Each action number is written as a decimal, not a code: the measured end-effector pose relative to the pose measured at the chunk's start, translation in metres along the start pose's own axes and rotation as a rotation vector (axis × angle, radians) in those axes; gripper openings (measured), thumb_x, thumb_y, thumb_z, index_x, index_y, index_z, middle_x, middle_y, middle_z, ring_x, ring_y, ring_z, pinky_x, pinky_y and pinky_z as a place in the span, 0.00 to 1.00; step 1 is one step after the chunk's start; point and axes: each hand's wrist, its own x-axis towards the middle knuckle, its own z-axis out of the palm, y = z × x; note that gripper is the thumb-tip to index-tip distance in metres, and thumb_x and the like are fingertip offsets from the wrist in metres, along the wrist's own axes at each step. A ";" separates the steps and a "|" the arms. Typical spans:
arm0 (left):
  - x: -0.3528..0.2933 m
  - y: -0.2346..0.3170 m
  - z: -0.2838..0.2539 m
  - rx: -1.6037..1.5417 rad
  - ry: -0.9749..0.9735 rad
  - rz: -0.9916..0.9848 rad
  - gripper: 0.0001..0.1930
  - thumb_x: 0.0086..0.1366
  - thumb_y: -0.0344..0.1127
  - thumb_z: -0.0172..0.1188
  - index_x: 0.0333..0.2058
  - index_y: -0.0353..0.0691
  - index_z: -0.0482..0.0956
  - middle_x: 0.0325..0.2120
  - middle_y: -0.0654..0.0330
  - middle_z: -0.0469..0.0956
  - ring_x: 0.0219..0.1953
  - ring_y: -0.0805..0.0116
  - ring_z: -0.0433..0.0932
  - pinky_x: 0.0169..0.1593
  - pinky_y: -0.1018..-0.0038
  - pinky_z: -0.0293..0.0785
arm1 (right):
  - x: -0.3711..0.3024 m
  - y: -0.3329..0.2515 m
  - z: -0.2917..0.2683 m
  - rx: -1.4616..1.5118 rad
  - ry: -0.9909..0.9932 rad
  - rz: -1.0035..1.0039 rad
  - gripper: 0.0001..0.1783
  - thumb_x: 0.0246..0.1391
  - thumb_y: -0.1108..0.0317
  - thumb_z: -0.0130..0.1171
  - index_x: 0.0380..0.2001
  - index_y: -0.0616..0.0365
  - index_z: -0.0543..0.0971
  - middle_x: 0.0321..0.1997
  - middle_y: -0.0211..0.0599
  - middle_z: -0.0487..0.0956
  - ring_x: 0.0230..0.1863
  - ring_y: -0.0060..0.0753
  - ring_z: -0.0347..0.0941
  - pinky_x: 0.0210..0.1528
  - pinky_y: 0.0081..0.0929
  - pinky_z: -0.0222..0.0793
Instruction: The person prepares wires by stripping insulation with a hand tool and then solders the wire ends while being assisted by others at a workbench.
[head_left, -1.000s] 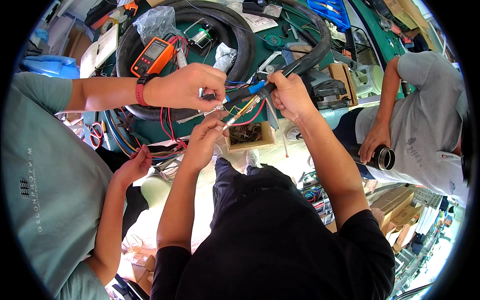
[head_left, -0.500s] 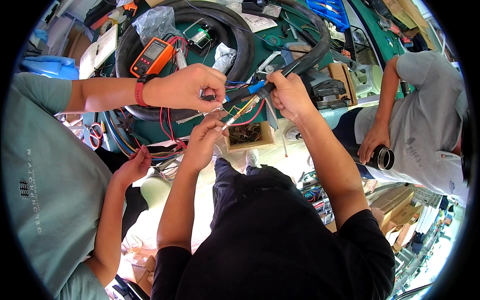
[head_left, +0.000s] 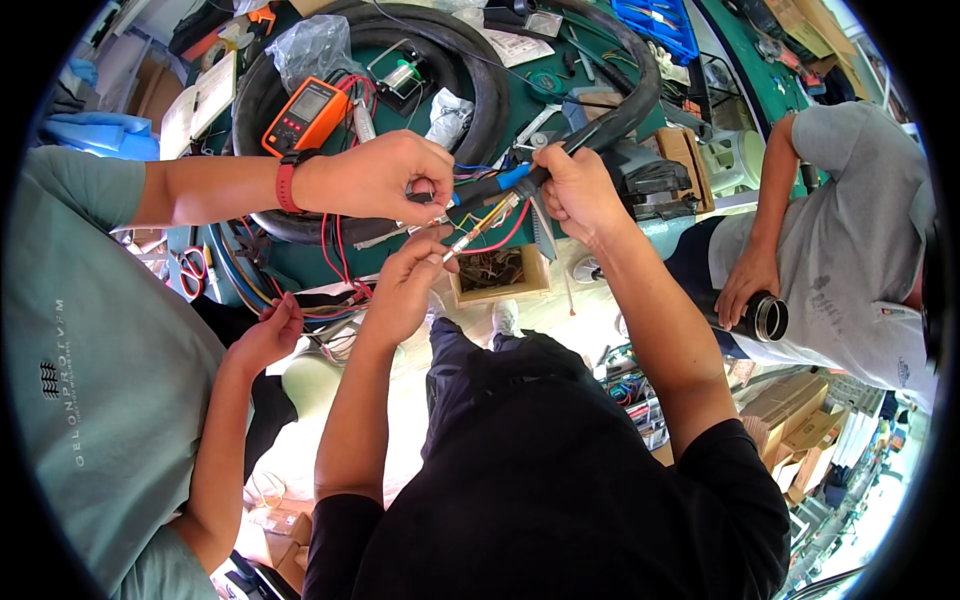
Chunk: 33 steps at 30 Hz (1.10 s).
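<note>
My right hand (head_left: 580, 195) is closed around a thick black cable (head_left: 540, 175) near its stripped end. Blue tape (head_left: 513, 177) shows on the cable beside my fist, and thin coloured wires fan out from there. Lower left of it, my left hand (head_left: 400, 285) pinches a wire with a silvery metal end (head_left: 455, 248); its yellow part runs back toward the cable. A red wire (head_left: 505, 238) bows out below. Just above my left fingertips, a co-worker's hand (head_left: 385, 180) with a red-strapped watch pinches something small and dark at the wires.
The co-worker's other hand (head_left: 270, 330) holds wires at the left. An orange meter (head_left: 305, 115) lies by a coil of black cable (head_left: 490, 110). Below the table edge stands a wooden box (head_left: 500, 275) of scraps. Another person at right holds a dark flask (head_left: 766, 316).
The co-worker's watch hand has turned slightly, and its fingers sit differently above the wires. My two hands keep nearly the same place and grip.
</note>
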 end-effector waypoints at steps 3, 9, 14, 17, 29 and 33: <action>-0.001 0.003 0.000 0.042 0.018 -0.019 0.10 0.65 0.30 0.46 0.33 0.30 0.74 0.43 0.51 0.77 0.63 0.54 0.62 0.63 0.64 0.55 | 0.000 0.000 0.001 0.001 -0.001 -0.003 0.10 0.55 0.67 0.54 0.22 0.57 0.70 0.09 0.23 0.59 0.08 0.16 0.53 0.10 0.18 0.46; -0.002 0.002 -0.001 0.043 0.013 -0.026 0.11 0.66 0.32 0.47 0.31 0.29 0.75 0.51 0.42 0.73 0.64 0.53 0.62 0.63 0.66 0.55 | 0.000 0.000 0.001 -0.004 0.007 -0.003 0.11 0.55 0.67 0.54 0.22 0.57 0.69 0.10 0.23 0.60 0.08 0.16 0.53 0.10 0.18 0.46; -0.002 0.005 0.000 0.039 0.024 -0.022 0.12 0.66 0.32 0.47 0.30 0.29 0.75 0.53 0.40 0.71 0.64 0.52 0.63 0.63 0.66 0.55 | 0.000 0.000 0.001 -0.003 0.005 -0.002 0.11 0.55 0.67 0.55 0.21 0.57 0.69 0.10 0.23 0.60 0.08 0.16 0.53 0.10 0.18 0.47; -0.002 0.006 -0.001 0.038 0.019 -0.026 0.12 0.66 0.32 0.48 0.30 0.30 0.75 0.54 0.40 0.70 0.64 0.52 0.63 0.63 0.66 0.55 | 0.000 -0.001 0.001 -0.003 0.006 -0.007 0.11 0.55 0.67 0.55 0.21 0.56 0.69 0.10 0.23 0.60 0.08 0.17 0.54 0.10 0.18 0.47; -0.002 0.001 0.002 0.067 0.026 0.003 0.12 0.66 0.34 0.47 0.29 0.33 0.75 0.52 0.50 0.73 0.57 0.63 0.67 0.58 0.72 0.56 | 0.000 -0.002 0.000 -0.016 0.004 -0.003 0.10 0.55 0.67 0.55 0.23 0.56 0.69 0.10 0.23 0.60 0.08 0.17 0.54 0.09 0.18 0.47; -0.003 0.004 0.003 0.059 0.037 0.008 0.12 0.66 0.34 0.47 0.29 0.33 0.75 0.51 0.49 0.74 0.57 0.63 0.67 0.57 0.72 0.57 | -0.001 -0.006 0.004 -0.044 -0.003 -0.010 0.11 0.55 0.67 0.55 0.22 0.55 0.67 0.10 0.23 0.60 0.08 0.17 0.54 0.09 0.18 0.47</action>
